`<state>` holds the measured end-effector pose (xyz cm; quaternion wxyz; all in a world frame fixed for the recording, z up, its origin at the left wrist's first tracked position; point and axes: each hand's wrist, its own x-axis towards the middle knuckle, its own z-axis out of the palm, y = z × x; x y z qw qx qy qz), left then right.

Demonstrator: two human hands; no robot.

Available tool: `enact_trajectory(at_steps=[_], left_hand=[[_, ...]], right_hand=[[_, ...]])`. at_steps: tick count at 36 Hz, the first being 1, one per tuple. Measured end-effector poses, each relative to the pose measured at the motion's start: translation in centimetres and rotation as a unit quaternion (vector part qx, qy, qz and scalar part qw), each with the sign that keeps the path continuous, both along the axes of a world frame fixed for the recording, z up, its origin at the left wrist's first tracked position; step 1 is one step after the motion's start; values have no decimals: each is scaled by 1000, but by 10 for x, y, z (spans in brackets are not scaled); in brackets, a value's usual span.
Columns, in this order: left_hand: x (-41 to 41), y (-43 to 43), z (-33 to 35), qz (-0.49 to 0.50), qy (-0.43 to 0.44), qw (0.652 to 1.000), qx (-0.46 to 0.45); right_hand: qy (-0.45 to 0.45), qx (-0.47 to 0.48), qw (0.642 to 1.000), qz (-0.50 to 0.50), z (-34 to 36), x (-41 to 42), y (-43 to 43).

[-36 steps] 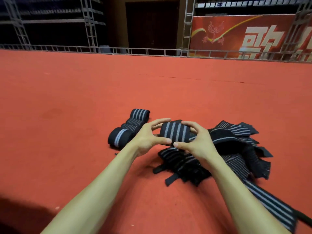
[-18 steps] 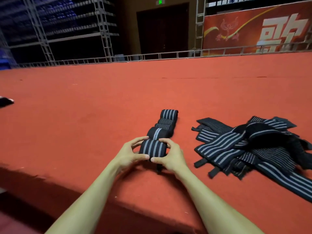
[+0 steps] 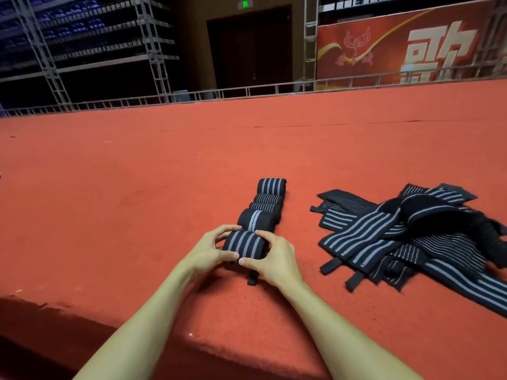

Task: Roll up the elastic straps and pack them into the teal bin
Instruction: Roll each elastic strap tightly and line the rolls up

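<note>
A rolled black strap with grey stripes [image 3: 245, 244] lies on the red carpeted platform [image 3: 137, 187], its short tab sticking out toward me. My left hand [image 3: 210, 249] grips its left end and my right hand [image 3: 270, 259] grips its right end. It sits at the near end of a row of several rolled straps [image 3: 264, 207] that runs away from me. A loose pile of unrolled striped straps [image 3: 406, 234] lies to the right. No teal bin is in view.
The platform's front edge [image 3: 164, 333] drops off just below my forearms. A metal rail [image 3: 247, 91] borders the far side, with truss racks [image 3: 82, 50] and a red banner [image 3: 397, 48] behind it.
Both hands carried the rolled strap from above the loose pile leftward and set it down at the near end of the row. The camera turned left too.
</note>
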<state>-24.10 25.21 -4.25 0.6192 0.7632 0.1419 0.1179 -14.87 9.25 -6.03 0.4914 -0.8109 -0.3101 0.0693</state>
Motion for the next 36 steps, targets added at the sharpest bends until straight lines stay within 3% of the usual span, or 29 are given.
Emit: enact_trajectory(at_steps=[5, 9, 16, 27, 32, 36], left_hand=[[4, 3, -1, 44, 3, 998, 53], [3, 7, -3, 64, 4, 986, 153], [-1, 7, -13, 43, -38, 985, 165], [6, 15, -3, 10, 22, 986, 167], [4, 9, 4, 4, 19, 977, 213], [4, 5, 16, -15, 52, 944, 326]], right_hand=[[0, -10, 1000, 6, 1, -4, 8], [-8, -17, 1000, 16, 0, -5, 8], [-41, -2, 999, 21, 0, 5, 4], [-52, -26, 998, 7, -5, 13, 6], [-47, -42, 998, 11, -3, 11, 4], [-29, -66, 997, 36, 9, 11, -3]])
